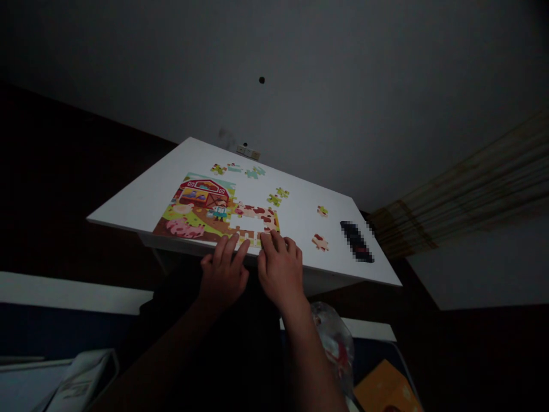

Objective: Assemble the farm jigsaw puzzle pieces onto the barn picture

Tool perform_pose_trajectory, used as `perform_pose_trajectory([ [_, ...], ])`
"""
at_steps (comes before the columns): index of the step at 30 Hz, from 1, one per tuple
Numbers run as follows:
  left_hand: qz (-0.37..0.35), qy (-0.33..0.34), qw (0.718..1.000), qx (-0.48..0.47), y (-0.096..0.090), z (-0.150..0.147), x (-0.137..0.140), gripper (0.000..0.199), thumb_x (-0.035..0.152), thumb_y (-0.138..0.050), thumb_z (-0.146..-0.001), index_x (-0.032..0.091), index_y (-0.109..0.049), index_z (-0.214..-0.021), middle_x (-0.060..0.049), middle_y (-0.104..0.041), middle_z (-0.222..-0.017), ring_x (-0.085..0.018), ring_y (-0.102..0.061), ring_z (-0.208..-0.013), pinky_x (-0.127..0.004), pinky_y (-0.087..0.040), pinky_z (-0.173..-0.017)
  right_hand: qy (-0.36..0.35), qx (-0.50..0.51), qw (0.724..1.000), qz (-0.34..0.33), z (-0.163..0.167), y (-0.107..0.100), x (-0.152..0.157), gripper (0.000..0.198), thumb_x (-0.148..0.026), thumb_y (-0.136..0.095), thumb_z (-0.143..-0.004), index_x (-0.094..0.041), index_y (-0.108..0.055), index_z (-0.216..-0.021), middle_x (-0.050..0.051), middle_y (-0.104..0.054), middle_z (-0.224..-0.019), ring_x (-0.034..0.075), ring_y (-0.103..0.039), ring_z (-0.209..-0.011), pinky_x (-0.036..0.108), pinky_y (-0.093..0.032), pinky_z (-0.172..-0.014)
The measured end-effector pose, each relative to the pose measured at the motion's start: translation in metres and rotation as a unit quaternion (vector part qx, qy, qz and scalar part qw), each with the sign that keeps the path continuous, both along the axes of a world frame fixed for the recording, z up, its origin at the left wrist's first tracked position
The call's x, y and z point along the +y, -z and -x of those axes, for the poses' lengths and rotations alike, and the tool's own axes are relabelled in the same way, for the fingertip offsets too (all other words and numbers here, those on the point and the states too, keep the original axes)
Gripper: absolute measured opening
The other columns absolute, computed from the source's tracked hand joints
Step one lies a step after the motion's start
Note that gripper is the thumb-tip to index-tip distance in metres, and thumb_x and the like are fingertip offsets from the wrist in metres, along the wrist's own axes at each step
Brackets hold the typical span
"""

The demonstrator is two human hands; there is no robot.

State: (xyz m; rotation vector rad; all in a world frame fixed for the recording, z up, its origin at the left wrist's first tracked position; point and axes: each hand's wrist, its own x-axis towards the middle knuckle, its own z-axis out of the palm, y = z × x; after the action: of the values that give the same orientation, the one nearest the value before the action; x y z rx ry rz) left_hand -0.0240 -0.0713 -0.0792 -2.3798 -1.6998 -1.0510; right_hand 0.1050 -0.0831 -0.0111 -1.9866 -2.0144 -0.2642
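A partly assembled jigsaw puzzle point(195, 200) with a farm picture lies along the near side of the white table point(141, 194). It shows a red barn, a pig and a brown-and-white cow; a gap shows the white surface below the cow. My left hand point(223, 273) rests its outstretched, spread fingers on the puzzle's bottom border. On the lower right corner, the slightly bent fingers of my right hand point(282, 266) press down and hide part of the pieces. Right of that hand lies a loose brown-and-cream puzzle piece point(319, 242).
Several loose pieces, such as a green puzzle piece point(274, 199) and a pale blue puzzle piece point(251, 173), lie beyond the puzzle. A dark blurred object point(357, 242) is at the table's right end. Below are a clear plastic bag point(332, 332) and an orange item point(388, 389).
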Motion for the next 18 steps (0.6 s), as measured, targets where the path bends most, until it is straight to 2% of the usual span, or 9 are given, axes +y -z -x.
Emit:
perform_pose_trajectory([
  [9,-0.017,0.011,1.000,-0.016,0.002,0.001,0.000,0.053,0.016,-0.052,-0.080,0.023,-0.050,-0.133,-0.012,-0.042,-0.144,-0.033,-0.035,-0.133,-0.049,-0.028,-0.094,-0.007,0.047,0.998,-0.028,-0.008,0.004,0.005,0.040,-0.035,-0.046,-0.092,-0.026,-0.050,-0.131,0.006,-0.051,-0.135,0.029,-0.042,-0.119,0.048,-0.031,-0.098],
  [18,-0.009,0.020,1.000,0.005,0.004,0.004,0.000,0.059,0.017,-0.052,-0.080,0.025,-0.043,-0.138,-0.010,-0.038,-0.147,-0.033,-0.033,-0.133,-0.050,-0.029,-0.093,-0.035,0.156,0.982,-0.102,-0.025,0.024,0.008,0.032,-0.028,-0.049,-0.088,-0.021,-0.057,-0.119,0.008,-0.058,-0.124,0.023,-0.050,-0.115,0.041,-0.037,-0.099],
])
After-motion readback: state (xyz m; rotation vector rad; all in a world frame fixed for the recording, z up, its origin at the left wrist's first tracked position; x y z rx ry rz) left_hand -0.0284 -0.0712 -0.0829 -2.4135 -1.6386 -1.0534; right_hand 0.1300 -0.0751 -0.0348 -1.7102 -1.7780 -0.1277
